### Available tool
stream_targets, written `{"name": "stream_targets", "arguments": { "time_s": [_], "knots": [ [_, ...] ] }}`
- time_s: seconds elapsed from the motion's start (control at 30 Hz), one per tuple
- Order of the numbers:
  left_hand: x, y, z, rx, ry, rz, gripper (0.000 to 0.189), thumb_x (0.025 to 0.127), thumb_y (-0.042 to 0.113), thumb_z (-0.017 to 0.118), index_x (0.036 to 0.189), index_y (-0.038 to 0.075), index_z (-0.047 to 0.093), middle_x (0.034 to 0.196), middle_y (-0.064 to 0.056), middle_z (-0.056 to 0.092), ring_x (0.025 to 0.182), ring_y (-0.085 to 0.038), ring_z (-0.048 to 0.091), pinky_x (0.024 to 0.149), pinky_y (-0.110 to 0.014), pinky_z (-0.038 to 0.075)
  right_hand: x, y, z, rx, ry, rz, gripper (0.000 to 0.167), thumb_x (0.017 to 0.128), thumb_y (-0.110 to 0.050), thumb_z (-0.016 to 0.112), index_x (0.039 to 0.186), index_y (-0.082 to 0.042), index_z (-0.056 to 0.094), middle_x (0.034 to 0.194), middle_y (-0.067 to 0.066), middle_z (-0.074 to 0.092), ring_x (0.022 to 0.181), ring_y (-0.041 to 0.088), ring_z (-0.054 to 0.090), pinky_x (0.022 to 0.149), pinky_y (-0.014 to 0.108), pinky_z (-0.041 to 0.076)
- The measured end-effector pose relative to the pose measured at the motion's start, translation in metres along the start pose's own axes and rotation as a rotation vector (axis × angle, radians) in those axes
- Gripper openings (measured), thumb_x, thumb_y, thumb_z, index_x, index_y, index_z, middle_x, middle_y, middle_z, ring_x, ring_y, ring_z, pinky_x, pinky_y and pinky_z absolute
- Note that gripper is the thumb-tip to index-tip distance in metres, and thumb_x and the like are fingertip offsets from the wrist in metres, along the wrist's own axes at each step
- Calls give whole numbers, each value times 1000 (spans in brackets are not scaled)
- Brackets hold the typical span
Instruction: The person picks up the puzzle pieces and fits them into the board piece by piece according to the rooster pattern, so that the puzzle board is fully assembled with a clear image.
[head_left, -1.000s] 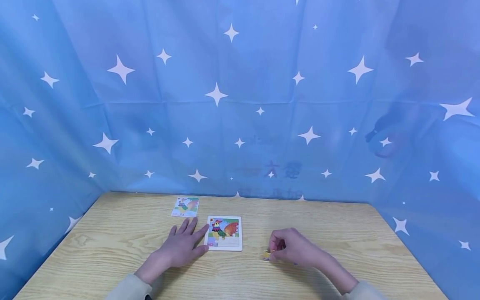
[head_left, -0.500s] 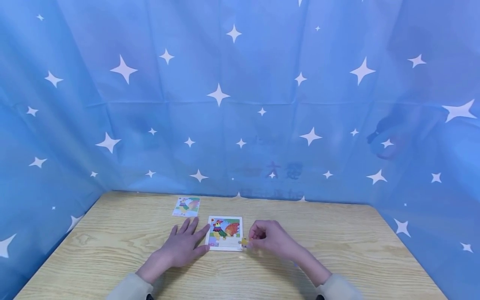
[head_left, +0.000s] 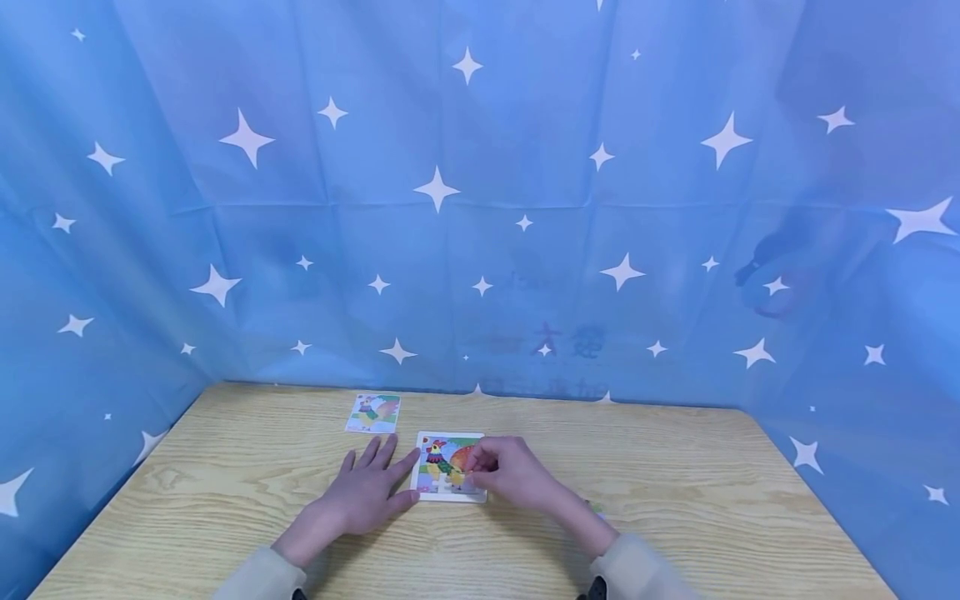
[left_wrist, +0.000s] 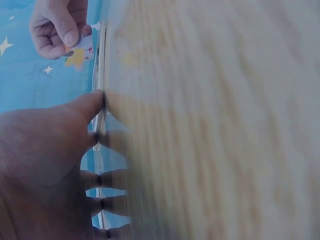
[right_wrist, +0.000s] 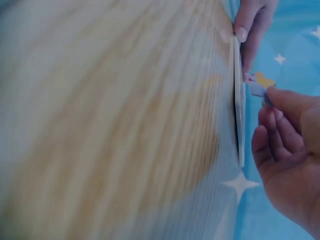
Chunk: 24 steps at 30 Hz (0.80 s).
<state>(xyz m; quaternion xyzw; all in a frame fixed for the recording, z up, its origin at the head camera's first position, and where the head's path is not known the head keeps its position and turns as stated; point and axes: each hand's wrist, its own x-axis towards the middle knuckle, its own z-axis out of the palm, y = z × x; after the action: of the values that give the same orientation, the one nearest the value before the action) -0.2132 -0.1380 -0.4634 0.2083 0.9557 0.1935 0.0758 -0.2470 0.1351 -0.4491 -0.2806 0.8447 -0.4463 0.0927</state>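
My right hand [head_left: 513, 473] pinches a small jigsaw puzzle piece [right_wrist: 260, 82], yellow and pale lilac, between thumb and fingers. It is over the right part of a white-framed puzzle board [head_left: 450, 499] showing a colourful rooster. In the right wrist view the piece stands a little off the board's surface. My left hand [head_left: 363, 494] lies spread flat on the table, its thumb and index fingertip right at the board's left edge. The board's lower right part is partly covered by the right fingers. From the left wrist, the piece's yellow side [left_wrist: 76, 59] shows below the right thumb.
A picture card [head_left: 372, 414] with the same rooster lies behind the left hand. A coloured bit [head_left: 596, 507] peeks out beside the right forearm on the wooden table [head_left: 697, 492]. A blue star-patterned curtain [head_left: 525, 125] hangs behind the table.
My right hand has carried the puzzle piece leftward from the table on the right to over the board. The left hand stays in place at the board's edge.
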Motion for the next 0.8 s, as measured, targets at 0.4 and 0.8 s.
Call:
{"name": "stream_targets", "arguments": {
  "time_s": [0.4, 0.8],
  "knots": [
    [-3, 6, -7, -12, -18, -19, 65, 106, 49, 52, 159, 13, 41, 165, -27, 23, 151, -51, 15, 112, -75, 14, 7, 0, 8, -8, -20, -6, 3, 92, -4, 77, 94, -4, 74, 85, -5, 67, 76, 10, 62, 68, 24, 51],
    [-5, 9, -8, -5, -11, -34, 64, 105, 48, 54, 158, 14, 42, 164, -26, 24, 151, -50, 15, 112, -75, 15, 11, -1, 15, -13, -13, 0, 7, 91, 0, 76, 92, -6, 72, 86, -3, 67, 77, 8, 62, 69, 24, 53]
  ]
}}
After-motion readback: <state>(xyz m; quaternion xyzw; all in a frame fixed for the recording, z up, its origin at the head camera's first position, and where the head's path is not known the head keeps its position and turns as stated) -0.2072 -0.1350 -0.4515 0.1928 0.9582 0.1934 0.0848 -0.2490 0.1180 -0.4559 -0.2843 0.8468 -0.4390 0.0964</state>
